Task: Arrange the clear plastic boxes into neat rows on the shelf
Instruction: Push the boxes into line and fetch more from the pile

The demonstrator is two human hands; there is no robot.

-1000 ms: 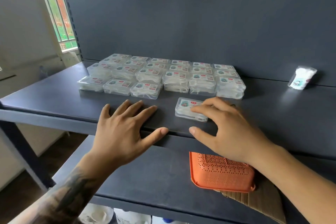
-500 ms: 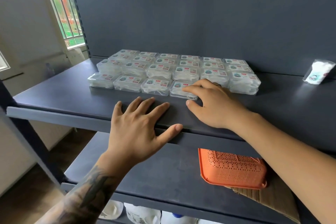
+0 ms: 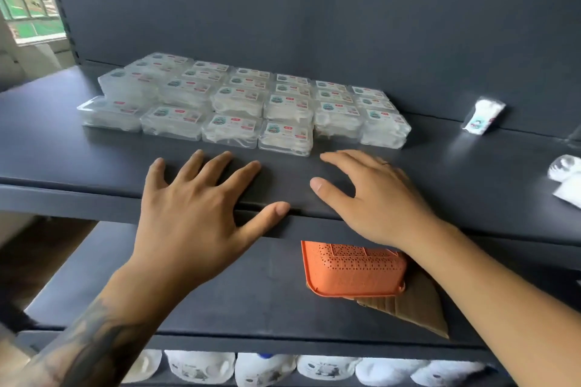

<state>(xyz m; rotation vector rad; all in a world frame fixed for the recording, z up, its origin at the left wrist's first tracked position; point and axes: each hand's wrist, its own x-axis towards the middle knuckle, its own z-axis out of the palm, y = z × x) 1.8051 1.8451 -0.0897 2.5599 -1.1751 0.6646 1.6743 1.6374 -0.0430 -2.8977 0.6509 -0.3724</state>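
The boxes [image 3: 242, 100] sit in tidy rows at 12 o'clock on the shelf [image 3: 440, 166], the front row four long. The left hand [image 3: 195, 210] lies flat at the shelf's edge, grip wide, holding nothing. The right hand [image 3: 374, 195] hovers at 3 o'clock of it, fingers relaxed, just short of the nearest box [image 3: 285, 137].

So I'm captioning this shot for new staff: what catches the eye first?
The block of clear plastic boxes in rows at the back of the dark shelf. Then the left hand and right hand spread before it, holding nothing, and the orange basket one level down.
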